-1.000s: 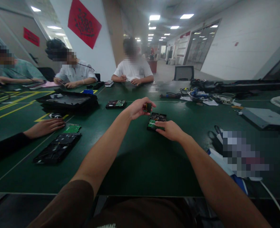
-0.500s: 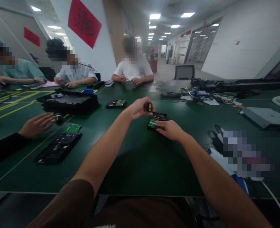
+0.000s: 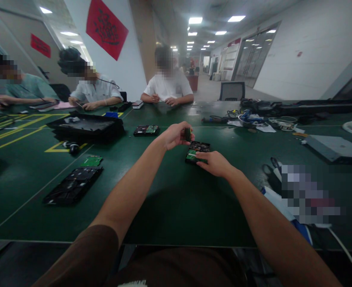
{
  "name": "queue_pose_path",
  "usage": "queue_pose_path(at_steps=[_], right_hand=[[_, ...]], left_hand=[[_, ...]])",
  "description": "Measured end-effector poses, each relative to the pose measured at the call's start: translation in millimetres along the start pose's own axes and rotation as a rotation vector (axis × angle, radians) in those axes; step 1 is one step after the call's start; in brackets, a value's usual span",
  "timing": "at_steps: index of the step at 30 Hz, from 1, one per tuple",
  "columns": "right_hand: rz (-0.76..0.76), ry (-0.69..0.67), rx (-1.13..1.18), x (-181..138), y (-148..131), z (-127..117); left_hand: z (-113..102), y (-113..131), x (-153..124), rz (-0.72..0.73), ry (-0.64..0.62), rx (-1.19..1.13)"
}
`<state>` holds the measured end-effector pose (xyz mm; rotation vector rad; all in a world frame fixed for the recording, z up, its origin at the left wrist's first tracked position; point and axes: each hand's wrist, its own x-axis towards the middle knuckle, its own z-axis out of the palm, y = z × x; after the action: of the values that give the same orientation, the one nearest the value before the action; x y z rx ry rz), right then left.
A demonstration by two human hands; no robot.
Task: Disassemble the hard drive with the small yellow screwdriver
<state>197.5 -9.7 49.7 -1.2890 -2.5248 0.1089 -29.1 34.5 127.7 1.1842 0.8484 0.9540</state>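
My left hand (image 3: 176, 135) is closed round the dark handle of a small screwdriver (image 3: 187, 134), held upright just above a hard drive. The hard drive (image 3: 197, 151) lies on the green table (image 3: 176, 199) with its green circuit board facing up. My right hand (image 3: 214, 163) rests on the drive's near edge, fingers curled against it and pinning it down. Both arms stretch out from the table's near edge.
A black tray (image 3: 86, 127) and a second drive (image 3: 146, 130) lie beyond my left hand. A dark chassis panel (image 3: 72, 185) and green board (image 3: 91, 161) sit at left. Cables and tools (image 3: 253, 117) crowd the far right. Three people sit across the table.
The neighbour's hand at left has pulled back off the table towards the left edge. My left hand has turned the screwdriver slightly; my right hand has stayed on the drive.
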Motion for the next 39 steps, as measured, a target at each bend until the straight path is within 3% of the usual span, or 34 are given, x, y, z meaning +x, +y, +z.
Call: queue_pose_path(at_steps=[8, 15, 27, 39], right_hand=[[0.000, 0.003, 0.007, -0.1, -0.3, 0.0], [-0.008, 0.004, 0.011, 0.4, 1.7, 1.3], [-0.037, 0.013, 0.014, 0.8, 5.3, 4.7], [-0.008, -0.006, 0.002, 0.3, 2.5, 1.8]], left_hand=[[1.9, -0.1, -0.6, 0.010, 0.001, -0.005], [3.5, 0.7, 0.2, 0.046, 0.093, 0.021], [3.1, 0.6, -1.0, 0.046, 0.013, 0.020], [0.8, 0.5, 1.0, 0.052, 0.064, 0.021]])
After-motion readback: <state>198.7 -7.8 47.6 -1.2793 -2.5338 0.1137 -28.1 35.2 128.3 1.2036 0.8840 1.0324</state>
